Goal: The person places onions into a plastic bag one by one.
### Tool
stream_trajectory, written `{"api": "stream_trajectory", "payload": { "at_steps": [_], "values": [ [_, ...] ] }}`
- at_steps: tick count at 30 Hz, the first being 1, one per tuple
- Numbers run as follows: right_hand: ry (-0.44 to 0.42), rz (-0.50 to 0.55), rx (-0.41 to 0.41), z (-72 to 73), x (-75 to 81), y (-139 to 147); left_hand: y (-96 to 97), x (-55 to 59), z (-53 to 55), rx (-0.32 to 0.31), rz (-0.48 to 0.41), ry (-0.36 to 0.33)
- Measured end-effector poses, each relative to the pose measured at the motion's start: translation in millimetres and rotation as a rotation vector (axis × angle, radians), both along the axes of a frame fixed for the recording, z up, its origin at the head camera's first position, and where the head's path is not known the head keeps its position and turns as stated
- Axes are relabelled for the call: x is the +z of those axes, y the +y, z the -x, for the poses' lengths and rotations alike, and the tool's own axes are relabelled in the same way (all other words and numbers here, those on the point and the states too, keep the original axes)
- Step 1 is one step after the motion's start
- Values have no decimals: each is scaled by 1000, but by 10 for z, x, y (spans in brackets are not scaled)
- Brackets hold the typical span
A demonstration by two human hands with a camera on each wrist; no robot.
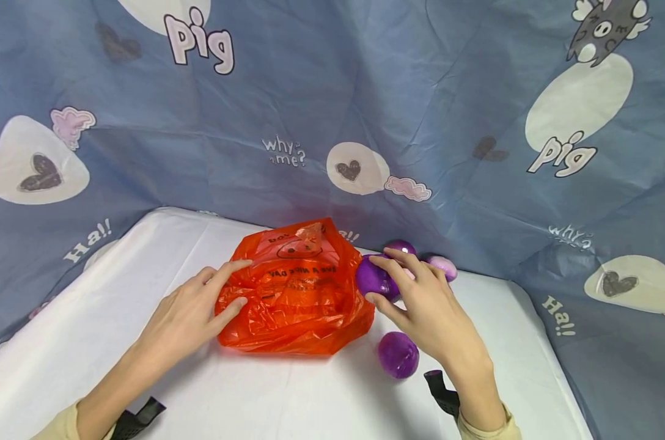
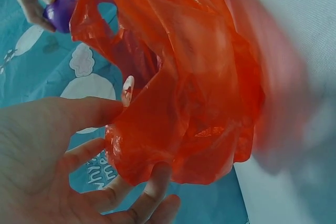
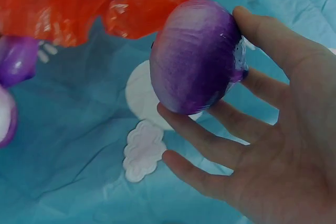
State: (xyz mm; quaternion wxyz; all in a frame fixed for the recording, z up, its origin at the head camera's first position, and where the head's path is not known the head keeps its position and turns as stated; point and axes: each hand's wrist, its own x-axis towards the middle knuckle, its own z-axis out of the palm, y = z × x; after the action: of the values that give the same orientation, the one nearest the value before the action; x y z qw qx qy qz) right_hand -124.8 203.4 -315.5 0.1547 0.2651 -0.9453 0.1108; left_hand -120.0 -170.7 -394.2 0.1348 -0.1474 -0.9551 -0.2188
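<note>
My left hand [image 1: 192,305] holds the left side of a thin red plastic bag [image 1: 305,305] with printed lettering. In the left wrist view, thumb and fingers are spread along the bag's edge. On the right, my right hand [image 1: 428,299] holds a glossy purple onion [image 3: 197,59] between thumb and fingertips, beside the bag's right side. This onion has streaked skin and a small nub at one end. Another purple onion [image 1: 398,355] lies on the white surface below the right hand. Past the right fingers, a purple onion [image 1: 400,246] and a paler pinkish one [image 1: 444,267] are partly covered.
The white-covered table [image 1: 277,397] ends against a blue printed cloth [image 1: 288,104] that rises behind it and along both sides. Black straps [image 1: 444,394] show near both wrists. The onions at the back lie close to the cloth.
</note>
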Motion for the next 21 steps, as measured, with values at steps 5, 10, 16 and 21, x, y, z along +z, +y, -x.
{"api": "stream_trajectory", "payload": {
  "at_steps": [5,10,16,21],
  "values": [
    [19,-12,76,34,20,-191,4,-3,-5,-4,4,12],
    [41,-58,159,53,-24,-419,14,-19,-17,-7,7,22],
    [80,-59,247,71,-77,-691,-2,-10,-8,-6,4,14],
    [83,-39,291,118,-120,-875,2,-21,6,-10,3,24]
  ]
}}
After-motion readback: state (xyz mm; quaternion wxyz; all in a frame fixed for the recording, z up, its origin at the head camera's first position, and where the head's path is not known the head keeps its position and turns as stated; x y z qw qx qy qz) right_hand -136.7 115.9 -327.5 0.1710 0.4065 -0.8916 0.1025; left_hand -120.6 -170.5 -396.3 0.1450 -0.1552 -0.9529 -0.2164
